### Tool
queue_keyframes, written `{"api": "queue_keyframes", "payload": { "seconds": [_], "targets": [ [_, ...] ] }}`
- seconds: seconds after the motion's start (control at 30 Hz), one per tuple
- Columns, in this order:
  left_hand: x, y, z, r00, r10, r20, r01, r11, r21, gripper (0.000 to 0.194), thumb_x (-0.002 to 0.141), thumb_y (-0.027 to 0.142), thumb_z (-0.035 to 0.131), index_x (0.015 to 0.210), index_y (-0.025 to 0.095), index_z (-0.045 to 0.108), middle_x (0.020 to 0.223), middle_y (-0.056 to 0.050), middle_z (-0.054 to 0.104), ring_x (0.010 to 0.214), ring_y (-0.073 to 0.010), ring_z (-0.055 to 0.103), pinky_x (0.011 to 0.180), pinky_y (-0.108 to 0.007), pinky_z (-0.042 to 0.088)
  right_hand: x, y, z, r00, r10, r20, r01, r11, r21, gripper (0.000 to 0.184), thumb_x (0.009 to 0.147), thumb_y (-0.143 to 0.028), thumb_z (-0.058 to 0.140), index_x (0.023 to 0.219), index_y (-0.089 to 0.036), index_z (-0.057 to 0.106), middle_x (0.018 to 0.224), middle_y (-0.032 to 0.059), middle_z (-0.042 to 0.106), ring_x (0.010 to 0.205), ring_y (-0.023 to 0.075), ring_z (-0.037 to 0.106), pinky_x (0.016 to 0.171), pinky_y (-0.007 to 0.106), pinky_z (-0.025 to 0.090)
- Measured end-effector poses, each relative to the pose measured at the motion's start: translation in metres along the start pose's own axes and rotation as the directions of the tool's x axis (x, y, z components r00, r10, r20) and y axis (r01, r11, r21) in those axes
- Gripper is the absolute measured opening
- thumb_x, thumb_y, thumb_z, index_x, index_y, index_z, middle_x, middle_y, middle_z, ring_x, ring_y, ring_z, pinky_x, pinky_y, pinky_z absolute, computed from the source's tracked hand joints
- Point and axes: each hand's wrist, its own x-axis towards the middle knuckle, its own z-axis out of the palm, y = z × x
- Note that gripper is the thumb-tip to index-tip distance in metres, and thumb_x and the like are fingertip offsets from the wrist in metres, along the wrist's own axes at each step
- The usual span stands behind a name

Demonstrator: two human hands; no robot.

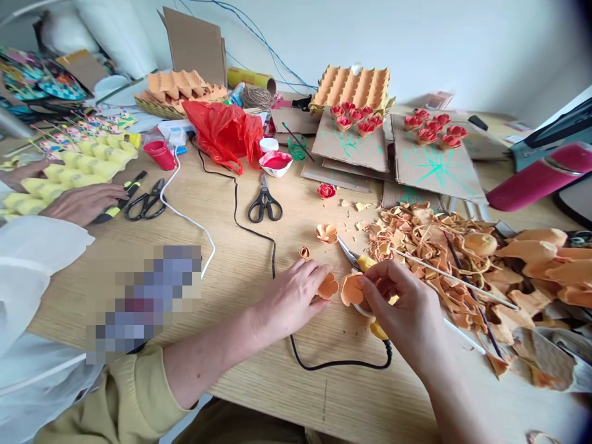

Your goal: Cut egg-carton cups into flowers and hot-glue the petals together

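My left hand (298,295) has its fingers and thumb closed on an orange egg-carton cup (328,287) cut into petals. In my right hand (400,299) is a loose orange petal piece (351,289), pinched between thumb and fingers, with a small gap to the cup. Beyond them lie another petalled cup (326,234) and a small rolled bud (304,253). A pointed metal tool (349,251) rests close to my right fingers. Beneath that hand, a yellow corded tool (379,330) is mostly hidden.
Orange carton scraps (416,237) heap at right, beside a pink bottle (531,179). Painted red flowers (365,126) stand on cardboard. Black scissors (265,203) and a red paint bowl (276,161) lie ahead. A co-worker's hand (87,200) touches a black-and-yellow tool near a yellow egg tray (83,163).
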Motion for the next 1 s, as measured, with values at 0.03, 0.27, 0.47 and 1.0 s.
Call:
{"api": "queue_keyframes", "payload": {
  "seconds": [0.03, 0.27, 0.47, 1.0],
  "targets": [
    [0.000, 0.001, 0.000, 1.000, -0.012, -0.002, 0.012, 0.999, -0.032, 0.055, 0.081, 0.025, 0.078, 0.129, 0.018, 0.053, 0.119, -0.012, 0.066, 0.114, -0.0316, 0.062, 0.101, -0.048, 0.051, 0.000, 0.000, 0.000, 1.000, -0.021, -0.007, 0.021, 1.000, -0.018, 0.015, 0.087, -0.034, 0.062, 0.076, -0.024, 0.062, 0.068, -0.0001, 0.064, 0.057, 0.0138, 0.057, 0.053, 0.025, 0.043],
    [0.003, 0.010, -0.006, 0.996, -0.082, -0.044, 0.059, 0.921, -0.385, 0.050, 0.074, 0.011, 0.080, 0.118, 0.022, 0.059, 0.115, -0.008, 0.064, 0.105, -0.0244, 0.065, 0.093, -0.037, 0.053, -0.003, -0.002, 0.003, 0.999, -0.032, 0.014, 0.031, 0.998, 0.060, 0.014, 0.089, -0.032, 0.061, 0.079, -0.023, 0.065, 0.069, 0.0001, 0.065, 0.058, 0.0138, 0.058, 0.056, 0.025, 0.045],
    [0.007, 0.015, -0.004, 0.992, -0.115, -0.044, 0.077, 0.857, -0.510, 0.047, 0.070, 0.009, 0.080, 0.111, 0.019, 0.059, 0.107, -0.006, 0.071, 0.095, -0.0208, 0.068, 0.084, -0.030, 0.052, -0.004, -0.004, 0.006, 0.997, -0.066, 0.037, 0.064, 0.996, 0.055, 0.013, 0.089, -0.026, 0.060, 0.079, -0.023, 0.067, 0.071, 0.0009, 0.063, 0.060, 0.0141, 0.057, 0.056, 0.025, 0.045],
    [0.006, 0.017, -0.004, 0.988, -0.133, -0.082, 0.076, 0.868, -0.491, 0.044, 0.070, 0.011, 0.079, 0.109, 0.018, 0.059, 0.104, -0.002, 0.069, 0.092, -0.0166, 0.066, 0.085, -0.027, 0.052, -0.008, -0.001, 0.017, 0.998, -0.054, 0.009, 0.054, 0.997, 0.051, 0.009, 0.086, -0.020, 0.065, 0.077, -0.022, 0.065, 0.067, -0.0026, 0.061, 0.055, 0.0114, 0.054, 0.053, 0.024, 0.044]
  ]
}}
